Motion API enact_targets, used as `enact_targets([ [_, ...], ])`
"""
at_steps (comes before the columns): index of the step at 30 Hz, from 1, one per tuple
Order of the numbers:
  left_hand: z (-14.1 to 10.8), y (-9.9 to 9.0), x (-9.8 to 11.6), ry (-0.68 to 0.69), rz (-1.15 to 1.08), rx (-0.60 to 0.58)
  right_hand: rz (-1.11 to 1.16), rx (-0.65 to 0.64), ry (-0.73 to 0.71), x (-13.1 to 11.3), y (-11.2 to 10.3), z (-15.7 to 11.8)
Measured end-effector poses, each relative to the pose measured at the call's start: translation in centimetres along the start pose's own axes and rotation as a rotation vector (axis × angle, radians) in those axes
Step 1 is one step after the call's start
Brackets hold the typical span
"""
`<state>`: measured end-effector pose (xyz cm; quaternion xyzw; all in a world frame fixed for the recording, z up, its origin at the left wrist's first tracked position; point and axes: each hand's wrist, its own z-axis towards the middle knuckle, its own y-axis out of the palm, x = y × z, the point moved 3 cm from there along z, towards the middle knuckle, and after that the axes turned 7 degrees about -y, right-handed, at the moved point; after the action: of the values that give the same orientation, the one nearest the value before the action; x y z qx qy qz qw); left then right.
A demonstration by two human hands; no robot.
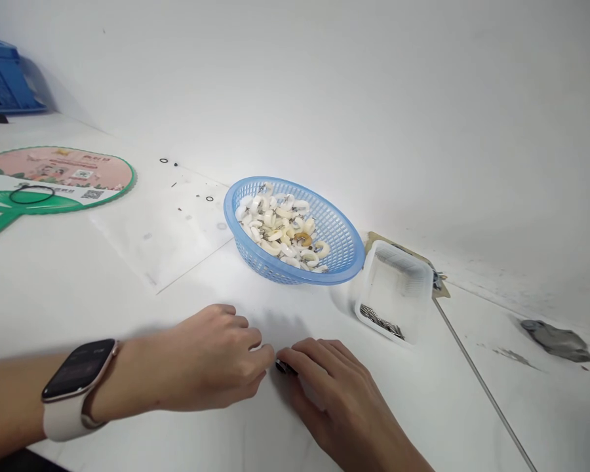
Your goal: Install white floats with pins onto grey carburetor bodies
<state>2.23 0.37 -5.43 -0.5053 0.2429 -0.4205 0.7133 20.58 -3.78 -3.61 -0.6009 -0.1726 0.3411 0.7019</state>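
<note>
My left hand, wearing a smartwatch at the wrist, is closed with its fingers curled inward; whatever it may hold is hidden. Close beside it, my right hand pinches a small dark, shiny piece between thumb and fingers. The tips of both hands nearly meet at this piece, low over the white table. Beyond them stands a blue plastic basket with many small white and yellowish curved parts that have metal bits. To its right, a white plastic tray holds a pile of thin metal pins.
A green-edged hand fan lies at the left, with a blue crate behind it. Small black rings and specks dot the table. A clipboard lies under the tray. A thin rod and grey scrap are at right.
</note>
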Motion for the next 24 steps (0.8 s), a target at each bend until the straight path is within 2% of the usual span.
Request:
enact_targets([
  [3,0.0,-0.1,0.1,0.002,-0.013,0.014,0.056,0.032,0.024,-0.1,-0.3,0.1],
  [7,0.1,-0.3,0.1,-0.010,-0.057,0.023,0.238,0.107,0.082,-0.2,-0.9,0.1],
  [11,0.1,-0.3,0.2,-0.019,-0.111,0.076,0.402,0.140,0.151,0.0,-0.6,-0.3],
  [17,0.3,-1.1,0.6,0.016,-0.093,0.226,0.453,0.115,0.212,0.2,0.3,-0.7],
  [24,0.7,-1.4,0.8,0.089,-0.102,0.293,0.536,0.103,0.237,0.2,0.0,-0.6],
])
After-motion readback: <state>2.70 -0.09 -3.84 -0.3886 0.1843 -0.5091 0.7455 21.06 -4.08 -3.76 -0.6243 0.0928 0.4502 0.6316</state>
